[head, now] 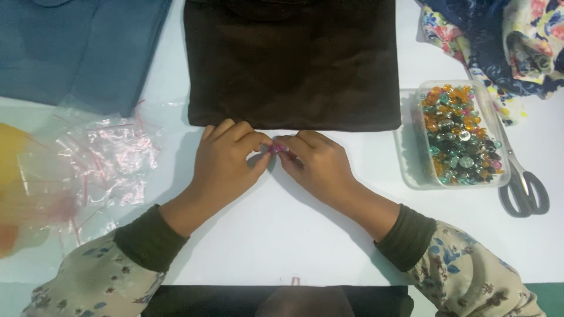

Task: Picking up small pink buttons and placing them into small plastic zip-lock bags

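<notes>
both hands meet at the middle of the white table (294,235), just below the lower edge of a folded dark brown cloth (292,64). the left hand (226,158) and the right hand (314,164) have their fingertips drawn together on a small pink bead (275,149), which is pinched between the thumbs and forefingers of both hands; it is too small to say whether it is one piece or several, though it looks like a single faceted gem. the bead sits just off the table surface, close to the hem of the brown cloth but apart from it. both wrists rest on the table, with dark green cuffs and pale floral sleeves behind them.

to the right, well apart from the hands, stands a clear plastic tray (411,176) filled with mixed beads (461,138) in orange, teal, silver and pink. just beside the tray's right wall lies a pair of grey-handled scissors (523,188), blades pointing away from the person. beyond them is a crumpled floral fabric (517,41) in navy and yellow. at the upper left lies a folded blue cloth (76,47), and below it a heap of small clear zip bags (106,158) with red seal lines, next to a blurred yellow shape (14,188) at the left edge.
</notes>
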